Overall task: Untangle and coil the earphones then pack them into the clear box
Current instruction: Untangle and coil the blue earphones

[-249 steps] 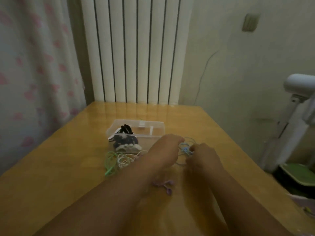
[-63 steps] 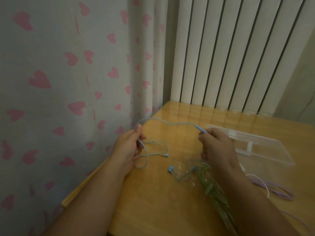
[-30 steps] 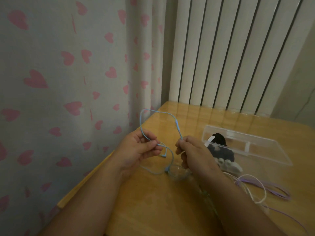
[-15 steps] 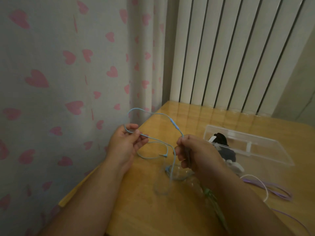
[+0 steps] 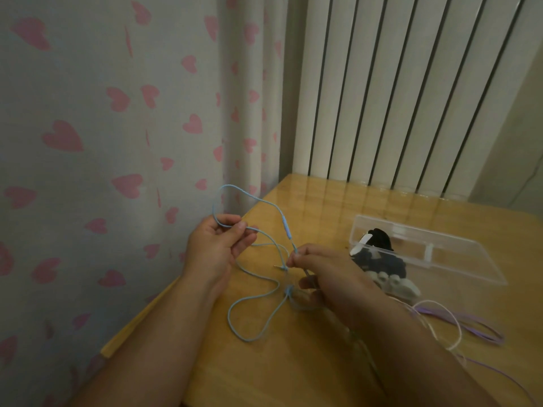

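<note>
One view only, worn on the head. Looks forward and down from above and behind both forearms, onto the near left corner of the tabletop (image 5: 279, 371). Sits close: fills the lower half of the frame with the arms, puts the left hand (image 5: 217, 248) and right hand (image 5: 335, 277) just below centre. Faces somewhat leftward, so takes in the curtain (image 5: 117, 127) across the whole left side, the radiator (image 5: 396, 83) at upper right, and the box (image 5: 458, 254) near the right edge. Wide-angle, with the radiator's ribs fanned outward.

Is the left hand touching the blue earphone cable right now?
Touching. The head view shows the left hand pinching the blue earphone cable between thumb and fingers, with a loop rising above it.
</note>
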Demonstrator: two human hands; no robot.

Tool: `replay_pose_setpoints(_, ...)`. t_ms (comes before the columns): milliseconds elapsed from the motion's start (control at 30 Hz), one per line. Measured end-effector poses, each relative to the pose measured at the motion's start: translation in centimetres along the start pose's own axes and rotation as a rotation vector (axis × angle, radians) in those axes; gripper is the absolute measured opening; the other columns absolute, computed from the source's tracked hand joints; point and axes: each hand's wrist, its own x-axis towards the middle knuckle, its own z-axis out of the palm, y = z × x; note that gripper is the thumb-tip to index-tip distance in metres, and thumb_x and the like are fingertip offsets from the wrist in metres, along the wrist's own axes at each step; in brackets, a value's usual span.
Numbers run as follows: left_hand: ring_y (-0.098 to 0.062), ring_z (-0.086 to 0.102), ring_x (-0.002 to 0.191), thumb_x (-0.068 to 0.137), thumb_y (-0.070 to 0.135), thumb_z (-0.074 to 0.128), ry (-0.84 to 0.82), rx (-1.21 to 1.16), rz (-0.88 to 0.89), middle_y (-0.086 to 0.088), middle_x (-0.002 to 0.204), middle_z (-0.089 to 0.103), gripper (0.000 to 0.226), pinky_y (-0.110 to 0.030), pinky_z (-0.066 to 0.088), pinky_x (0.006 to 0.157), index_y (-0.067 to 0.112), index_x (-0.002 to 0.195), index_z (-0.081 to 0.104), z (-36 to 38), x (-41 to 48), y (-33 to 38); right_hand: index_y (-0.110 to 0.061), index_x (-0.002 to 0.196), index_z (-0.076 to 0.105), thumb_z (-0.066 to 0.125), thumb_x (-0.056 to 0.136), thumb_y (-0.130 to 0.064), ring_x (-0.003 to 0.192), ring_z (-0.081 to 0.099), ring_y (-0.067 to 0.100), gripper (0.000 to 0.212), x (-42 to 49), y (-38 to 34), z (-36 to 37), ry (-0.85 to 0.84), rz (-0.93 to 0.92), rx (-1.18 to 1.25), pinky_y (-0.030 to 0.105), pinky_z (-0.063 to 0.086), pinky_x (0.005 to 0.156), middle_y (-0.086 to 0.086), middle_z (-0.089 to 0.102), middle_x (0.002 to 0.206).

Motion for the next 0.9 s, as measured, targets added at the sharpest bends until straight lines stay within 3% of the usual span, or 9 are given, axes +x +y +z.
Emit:
replay_pose_setpoints(267, -0.016, 0.068, 0.06, 0.09, -0.011, 0.05, 0.026, -0.02, -0.011, -0.018, 0.075, 0.061, 0.018, -0.021, 0.057, 0.057, 0.006, 0.084, 0.053, 0.0, -0.1, 0.1, -0.013, 0.078, 0.067, 0.049, 0.09, -0.015, 0.053, 0.04, 0.012, 0.022, -0.6, 0.1, 0.3, -0.193, 0.03, 0.099, 0.026, 0.024, 0.049, 0.008, 0.074, 0.086)
replay_pose_setpoints(400, -0.016, 0.063, 0.057, 0.097, -0.005, 0.042, 0.114, -0.037, -0.023, -0.007, 0.066, 0.056, 0.022, -0.026, 0.058, 0.057, 0.012, 0.089, 0.053, -0.1, 0.1, 0.2, -0.009, 0.077, 0.065, 0.048, 0.092, -0.011, 0.054, 0.047, 0.016, 0.023, -0.4, 0.0, -0.1, -0.104, -0.004, 0.185, 0.027, 0.04, 0.053, 0.007, 0.059, 0.063)
replay_pose_setpoints(500, -0.026, 0.062, 0.066, 0.1, 0.0, 0.037, 0.208, -0.068, -0.066, -0.007, 0.076, 0.049, 0.018, -0.037, 0.061, 0.061, 0.012, 0.099, 0.05, -0.6, 0.5, 0.2, -0.007, 0.08, 0.062, 0.047, 0.094, -0.012, 0.055, 0.052, 0.02, 0.022, -0.5, -0.4, -0.8, -0.073, 0.008, 0.303, 0.031, 0.048, 0.057, 0.006, 0.051, 0.057)
replay_pose_setpoints(567, -0.02, 0.06, 0.055, 0.099, -0.001, 0.038, 0.297, -0.097, -0.079, -0.009, 0.081, 0.046, 0.019, -0.033, 0.058, 0.051, 0.014, 0.107, 0.047, -0.9, 0.8, 0.4, -0.009, 0.082, 0.06, 0.046, 0.095, -0.014, 0.05, 0.048, 0.018, 0.02, -0.8, -0.7, -1.5, -0.073, 0.031, 0.321, 0.027, 0.044, 0.05, 0.003, 0.047, 0.058)
replay_pose_setpoints(667, -0.009, 0.047, 0.035, 0.096, -0.005, 0.043, 0.373, -0.077, -0.1, -0.009, 0.079, 0.047, 0.031, -0.025, 0.049, 0.043, 0.017, 0.118, 0.043, -1.2, 0.9, 0.4, -0.012, 0.087, 0.061, 0.046, 0.097, -0.016, 0.044, 0.029, 0.01, 0.019, -0.9, -0.9, -2.2, -0.07, 0.028, 0.282, 0.021, 0.025, 0.041, -0.002, 0.041, 0.058)
replay_pose_setpoints(733, -0.014, 0.056, 0.045, 0.092, 0.001, 0.051, 0.374, 0.211, -0.09, -0.008, 0.077, 0.052, 0.032, -0.032, 0.052, 0.055, 0.018, 0.119, 0.046, -1.5, 1.1, 0.0, -0.011, 0.087, 0.062, 0.044, 0.1, -0.019, 0.044, 0.022, 0.008, 0.023, -0.8, -0.7, -2.1, -0.055, 0.004, 0.255, 0.02, 0.017, 0.041, -0.004, 0.036, 0.057)
replay_pose_setpoints(800, -0.027, 0.063, 0.084, 0.083, 0.012, 0.061, 0.408, 0.767, -0.014, -0.008, 0.096, 0.057, 0.04, -0.04, 0.051, 0.083, 0.023, 0.12, 0.052, -1.7, 0.9, -0.2, -0.011, 0.085, 0.064, 0.043, 0.102, -0.025, 0.044, 0.022, 0.008, 0.031, -0.6, -0.3, -1.7, -0.022, -0.035, 0.18, 0.02, 0.017, 0.041, -0.005, 0.033, 0.055)
replay_pose_setpoints(833, -0.032, 0.057, 0.099, 0.079, 0.015, 0.063, 0.432, 0.987, 0.059, -0.009, 0.109, 0.053, 0.043, -0.039, 0.046, 0.093, 0.026, 0.12, 0.053, -1.7, 0.7, -0.3, -0.011, 0.085, 0.065, 0.043, 0.102, -0.027, 0.044, 0.023, 0.008, 0.032, -0.5, -0.1, -1.6, -0.001, -0.064, 0.116, 0.02, 0.019, 0.041, -0.006, 0.034, 0.055)
replay_pose_setpoints(900, -0.035, 0.047, 0.108, 0.075, 0.014, 0.063, 0.452, 1.213, 0.207, -0.011, 0.116, 0.046, 0.038, -0.037, 0.039, 0.095, 0.025, 0.111, 0.058, -1.2, -0.3, -0.1, -0.013, 0.088, 0.068, 0.045, 0.101, -0.028, 0.044, 0.029, 0.008, 0.03, -0.4, 0.1, -1.3, 0.038, -0.127, -0.013, 0.021, 0.024, 0.041, -0.006, 0.042, 0.055)
